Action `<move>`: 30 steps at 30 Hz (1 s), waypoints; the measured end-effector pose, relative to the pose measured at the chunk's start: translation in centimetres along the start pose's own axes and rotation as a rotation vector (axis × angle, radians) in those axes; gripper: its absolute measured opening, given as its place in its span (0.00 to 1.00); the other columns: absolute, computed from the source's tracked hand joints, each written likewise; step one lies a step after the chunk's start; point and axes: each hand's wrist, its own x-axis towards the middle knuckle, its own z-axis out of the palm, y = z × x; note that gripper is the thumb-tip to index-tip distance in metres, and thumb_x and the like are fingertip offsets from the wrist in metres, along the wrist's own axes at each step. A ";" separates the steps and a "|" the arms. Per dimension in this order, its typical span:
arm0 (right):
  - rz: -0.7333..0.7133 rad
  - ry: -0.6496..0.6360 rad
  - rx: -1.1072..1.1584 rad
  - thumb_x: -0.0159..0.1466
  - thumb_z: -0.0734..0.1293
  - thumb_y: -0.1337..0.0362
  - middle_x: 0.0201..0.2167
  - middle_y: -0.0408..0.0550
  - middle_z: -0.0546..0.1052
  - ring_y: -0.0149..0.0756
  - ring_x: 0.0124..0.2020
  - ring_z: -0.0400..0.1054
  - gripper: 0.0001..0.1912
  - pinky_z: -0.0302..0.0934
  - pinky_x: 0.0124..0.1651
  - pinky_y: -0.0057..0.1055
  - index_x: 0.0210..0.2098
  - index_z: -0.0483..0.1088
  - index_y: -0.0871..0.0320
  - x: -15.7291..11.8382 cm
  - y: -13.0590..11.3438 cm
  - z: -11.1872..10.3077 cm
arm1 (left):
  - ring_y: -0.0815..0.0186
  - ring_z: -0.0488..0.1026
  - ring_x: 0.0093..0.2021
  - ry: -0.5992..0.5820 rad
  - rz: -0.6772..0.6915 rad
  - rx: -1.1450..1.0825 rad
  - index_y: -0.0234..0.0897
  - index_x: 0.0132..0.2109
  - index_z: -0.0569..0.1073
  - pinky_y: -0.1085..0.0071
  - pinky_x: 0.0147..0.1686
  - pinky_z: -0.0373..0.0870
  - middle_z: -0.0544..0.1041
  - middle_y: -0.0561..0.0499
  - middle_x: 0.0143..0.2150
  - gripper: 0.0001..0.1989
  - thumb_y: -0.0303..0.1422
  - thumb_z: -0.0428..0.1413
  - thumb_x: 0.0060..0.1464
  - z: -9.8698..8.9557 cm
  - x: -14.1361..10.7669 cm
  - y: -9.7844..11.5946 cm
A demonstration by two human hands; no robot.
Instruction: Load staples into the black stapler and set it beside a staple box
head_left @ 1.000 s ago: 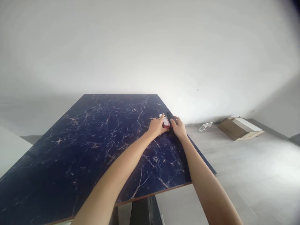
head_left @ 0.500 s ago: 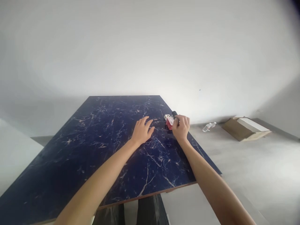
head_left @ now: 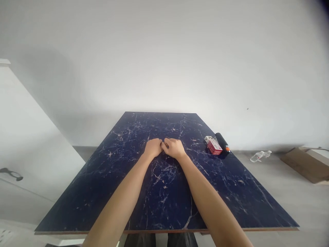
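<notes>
My left hand and my right hand rest side by side on the middle of the dark blue marbled table. Both have their fingers curled in, and their thumb sides meet or nearly meet. Nothing shows between them, though the insides of the fists are hidden. To the right of my right hand, well apart from it, stand a red and white box and a small white box behind it. Against them on the right lies a black cylinder with an orange mark at its near end.
A pale wall runs behind the table. At the left is a white cabinet with a dark handle. On the floor at the right lie clear plastic bottles and an open cardboard box.
My right hand has let go of the black cylinder and come left to my left hand. My left hand's spread fingers have curled in. The view has swung left.
</notes>
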 end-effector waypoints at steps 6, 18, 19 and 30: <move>-0.013 -0.141 -0.012 0.72 0.57 0.59 0.34 0.47 0.78 0.35 0.31 0.68 0.14 0.48 0.33 0.30 0.36 0.72 0.55 0.1 0.4 -0.1 | 0.56 0.77 0.39 0.005 -0.001 -0.012 0.37 0.37 0.78 0.65 0.39 0.68 0.79 0.43 0.37 0.12 0.30 0.49 0.63 0.4 -0.2 -0.4; 0.093 -0.042 -0.008 0.62 0.60 0.72 0.32 0.48 0.76 0.37 0.32 0.66 0.09 0.49 0.33 0.32 0.30 0.71 0.55 -0.1 0.4 0.6 | 0.53 0.74 0.47 0.086 0.091 0.018 0.36 0.32 0.81 0.56 0.55 0.64 0.80 0.40 0.36 0.15 0.27 0.51 0.61 -0.1 -0.5 0.9; 0.104 -0.047 -0.012 0.62 0.60 0.72 0.31 0.48 0.76 0.36 0.31 0.66 0.10 0.48 0.32 0.32 0.28 0.71 0.55 0.0 0.4 0.5 | 0.53 0.74 0.47 0.087 0.095 0.019 0.37 0.33 0.81 0.57 0.55 0.64 0.80 0.40 0.36 0.14 0.26 0.51 0.61 -0.1 -0.5 1.2; 0.120 -0.111 0.013 0.57 0.63 0.69 0.27 0.50 0.80 0.37 0.28 0.70 0.10 0.50 0.32 0.31 0.22 0.73 0.56 -0.1 0.1 -0.1 | 0.59 0.75 0.34 0.100 0.083 -0.085 0.40 0.29 0.77 0.67 0.34 0.63 0.80 0.47 0.31 0.13 0.26 0.50 0.58 -0.1 -1.0 1.3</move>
